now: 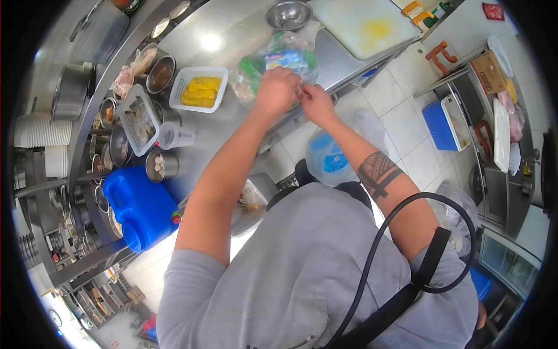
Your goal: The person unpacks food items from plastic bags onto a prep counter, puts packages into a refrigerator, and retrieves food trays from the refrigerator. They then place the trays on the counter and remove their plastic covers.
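Note:
Both of my hands meet at the front edge of the steel counter [218, 139]. My left hand [280, 87] has its fingers closed over the near side of a clear plastic bag [247, 78] with green and blue contents. Close beside it, my right hand [317, 103] is closed in a pinch, its fingertips touching those of my left hand. What lies between the fingertips is too small to make out. Left of the bag, a white basket [175, 96] holds yellow pieces [202, 90].
A steel bowl [289, 15] and a white cutting board [354, 23] lie beyond the bag. Bowls, a grey basket [141, 119] and a blue jerrycan [139, 206] stand at the left. A plastic bag [334, 160] hangs below my right forearm. A blue cooler [439, 125] is at the right.

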The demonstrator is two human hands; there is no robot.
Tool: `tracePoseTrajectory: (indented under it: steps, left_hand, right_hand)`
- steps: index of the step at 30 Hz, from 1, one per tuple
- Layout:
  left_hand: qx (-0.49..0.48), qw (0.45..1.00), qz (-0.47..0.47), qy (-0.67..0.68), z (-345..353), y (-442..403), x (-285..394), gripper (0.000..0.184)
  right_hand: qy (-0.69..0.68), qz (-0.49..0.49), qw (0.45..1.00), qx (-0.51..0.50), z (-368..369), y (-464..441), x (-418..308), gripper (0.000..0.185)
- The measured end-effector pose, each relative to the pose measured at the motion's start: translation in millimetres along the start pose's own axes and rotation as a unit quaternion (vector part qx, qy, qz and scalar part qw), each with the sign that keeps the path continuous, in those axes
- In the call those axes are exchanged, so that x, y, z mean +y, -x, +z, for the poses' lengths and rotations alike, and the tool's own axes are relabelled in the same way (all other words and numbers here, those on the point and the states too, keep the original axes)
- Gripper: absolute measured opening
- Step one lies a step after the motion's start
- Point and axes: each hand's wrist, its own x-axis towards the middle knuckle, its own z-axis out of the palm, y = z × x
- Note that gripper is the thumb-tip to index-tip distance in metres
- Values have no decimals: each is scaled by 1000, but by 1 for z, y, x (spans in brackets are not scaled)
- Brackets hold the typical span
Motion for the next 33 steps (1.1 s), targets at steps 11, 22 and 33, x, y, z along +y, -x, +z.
tracePoseTrajectory:
  steps: [11, 22, 33]
  left_hand:
    - [117, 848, -365, 366, -18, -1, 12, 18]
    - [2, 986, -126, 112, -28, 16, 0, 31]
    - [-86, 991, -97, 11, -53, 34, -2, 24]
  right_hand:
    - [-76, -40, 996, -4, -7, -16, -20, 19]
    - [-254, 132, 950, -126, -15, -18, -23, 10]
    - [-766, 295, 571, -4, -42, -20, -34, 26]
